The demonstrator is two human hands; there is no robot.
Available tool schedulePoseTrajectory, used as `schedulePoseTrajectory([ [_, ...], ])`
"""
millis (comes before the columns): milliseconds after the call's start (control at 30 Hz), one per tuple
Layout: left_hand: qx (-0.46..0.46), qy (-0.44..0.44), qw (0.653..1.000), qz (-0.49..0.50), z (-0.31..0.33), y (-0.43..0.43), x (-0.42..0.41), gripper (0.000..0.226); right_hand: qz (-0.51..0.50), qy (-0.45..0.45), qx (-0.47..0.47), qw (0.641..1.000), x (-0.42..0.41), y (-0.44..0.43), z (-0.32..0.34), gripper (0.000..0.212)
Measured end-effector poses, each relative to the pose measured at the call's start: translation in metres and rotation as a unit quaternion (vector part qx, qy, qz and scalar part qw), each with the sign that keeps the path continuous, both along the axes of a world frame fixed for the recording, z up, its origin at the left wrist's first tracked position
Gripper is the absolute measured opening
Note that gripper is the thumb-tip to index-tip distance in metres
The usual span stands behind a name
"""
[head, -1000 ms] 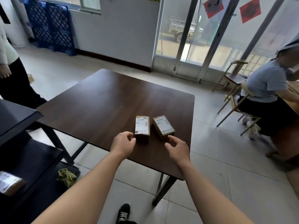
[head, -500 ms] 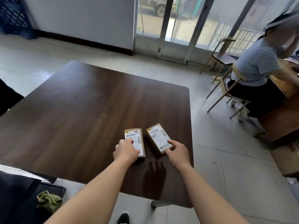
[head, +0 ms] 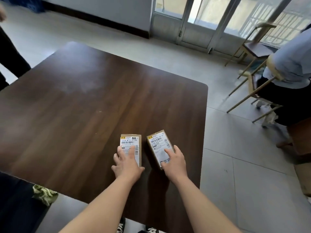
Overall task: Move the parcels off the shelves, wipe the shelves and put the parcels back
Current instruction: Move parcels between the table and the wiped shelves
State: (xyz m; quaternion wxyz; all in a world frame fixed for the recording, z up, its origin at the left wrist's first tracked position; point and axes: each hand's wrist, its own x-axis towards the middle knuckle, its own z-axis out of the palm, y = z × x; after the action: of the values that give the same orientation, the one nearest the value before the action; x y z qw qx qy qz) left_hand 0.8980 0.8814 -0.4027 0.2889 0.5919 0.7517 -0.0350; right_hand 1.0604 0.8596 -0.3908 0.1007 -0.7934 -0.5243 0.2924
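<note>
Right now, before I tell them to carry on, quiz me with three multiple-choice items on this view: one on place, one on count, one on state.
1. Where do the parcels lie?
A. On the dark wooden table, near its right side
B. On the floor tiles
C. On the empty chair

2. How many parcels are on the table?
A. One
B. Two
C. Four

3. What are the hands doing?
A. Both hang in the air
B. Both hold a cloth
C. Each rests on top of one parcel

Answers:
1 A: both boxes sit on the table, toward its right edge.
2 B: only the left parcel and the right parcel show.
3 C: the left hand lies on the left parcel, the right hand on the right one.
</note>
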Motion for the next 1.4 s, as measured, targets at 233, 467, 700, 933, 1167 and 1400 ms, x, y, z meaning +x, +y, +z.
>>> schedulePoseTrajectory([
  [233,-0.006,0.009,0.999,0.039,-0.013,-0.001,0.01,0.097,0.121,-0.049,-0.038,0.991,0.012,0.012,-0.023,0.087],
  [467,0.002,0.012,0.998,0.068,-0.017,-0.007,0.006,0.095,0.141,-0.043,-0.05,0.988,0.013,0.019,-0.03,0.095],
  [700,0.001,0.018,0.99,0.142,-0.005,-0.022,-0.012,0.097,0.188,-0.039,-0.027,0.981,0.003,0.028,-0.017,0.094],
  [933,0.034,0.038,0.974,0.221,0.019,-0.05,-0.049,0.097,0.268,-0.031,0.003,0.963,-0.035,0.034,0.006,0.094],
  [1167,0.066,0.059,0.938,0.334,0.04,-0.11,-0.1,0.096,0.376,-0.022,0.024,0.926,-0.104,0.013,0.027,0.094],
  [1400,0.075,0.068,0.893,0.438,0.054,-0.192,-0.166,0.1,0.477,-0.007,0.039,0.878,-0.195,-0.031,0.048,0.094],
])
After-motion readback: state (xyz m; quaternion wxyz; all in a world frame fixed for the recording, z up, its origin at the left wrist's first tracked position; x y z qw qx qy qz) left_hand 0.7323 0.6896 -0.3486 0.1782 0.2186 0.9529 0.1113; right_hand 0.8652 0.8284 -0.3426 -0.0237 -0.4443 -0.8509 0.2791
